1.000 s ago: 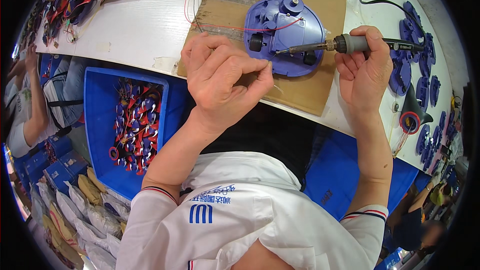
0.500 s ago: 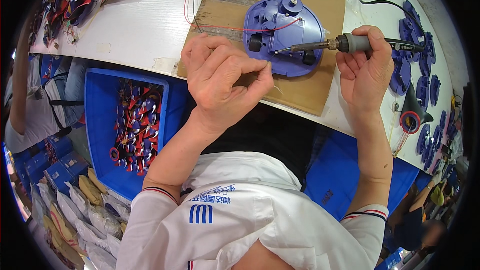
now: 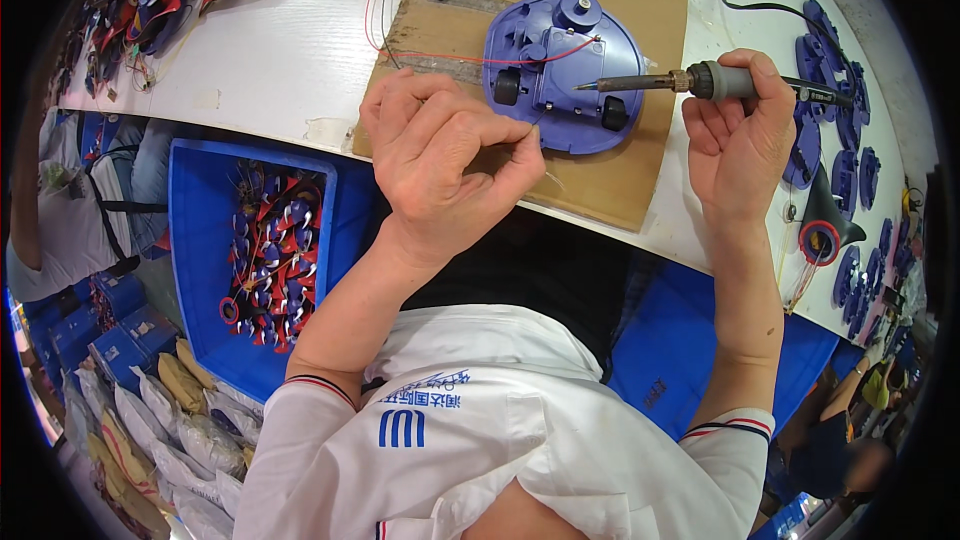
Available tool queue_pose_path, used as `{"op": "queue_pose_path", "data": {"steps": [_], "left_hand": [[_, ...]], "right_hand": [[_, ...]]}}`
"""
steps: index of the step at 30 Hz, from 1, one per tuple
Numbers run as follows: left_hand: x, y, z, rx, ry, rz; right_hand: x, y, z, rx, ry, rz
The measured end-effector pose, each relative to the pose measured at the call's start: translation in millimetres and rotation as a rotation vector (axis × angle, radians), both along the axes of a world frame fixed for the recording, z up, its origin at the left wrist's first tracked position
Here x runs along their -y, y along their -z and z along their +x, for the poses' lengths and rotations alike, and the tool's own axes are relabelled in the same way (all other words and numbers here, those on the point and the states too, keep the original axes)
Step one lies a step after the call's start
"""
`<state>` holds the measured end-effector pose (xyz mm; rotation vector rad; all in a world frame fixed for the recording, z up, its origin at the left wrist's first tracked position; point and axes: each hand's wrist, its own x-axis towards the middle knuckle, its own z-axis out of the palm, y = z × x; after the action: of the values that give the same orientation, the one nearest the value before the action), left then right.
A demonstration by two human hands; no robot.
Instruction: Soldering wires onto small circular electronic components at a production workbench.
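Purple plastic base (image 3: 570,68) lies on a brown cardboard sheet (image 3: 640,165) on the white desk (image 3: 260,60), just beyond the two hands, which are apart; the left hand (image 3: 445,150) pinches what looks like a thin wire (image 3: 543,114) near its near edge, the right hand (image 3: 742,140) grips a soldering iron (image 3: 720,82), tip pointing left over the base
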<state>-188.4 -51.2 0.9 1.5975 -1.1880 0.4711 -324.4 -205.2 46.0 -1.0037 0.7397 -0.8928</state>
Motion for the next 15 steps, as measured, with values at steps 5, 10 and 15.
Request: {"op": "queue_pose_path", "data": {"steps": [5,10,15], "left_hand": [[-2.1,0.3,0.8,-0.007,0.006,0.032],[-3.7,-3.3,3.2,0.018,0.042,0.077],[6.4,-33.2,2.3,0.068,0.093,0.290]], "right_hand": [[6.1,-2.6,-1.3,0.030,0.044,0.000],[19.2,-3.9,-8.3,0.100,0.074,0.023],[26.5,-11.6,-5.3,0.200,0.203,0.104]]}}
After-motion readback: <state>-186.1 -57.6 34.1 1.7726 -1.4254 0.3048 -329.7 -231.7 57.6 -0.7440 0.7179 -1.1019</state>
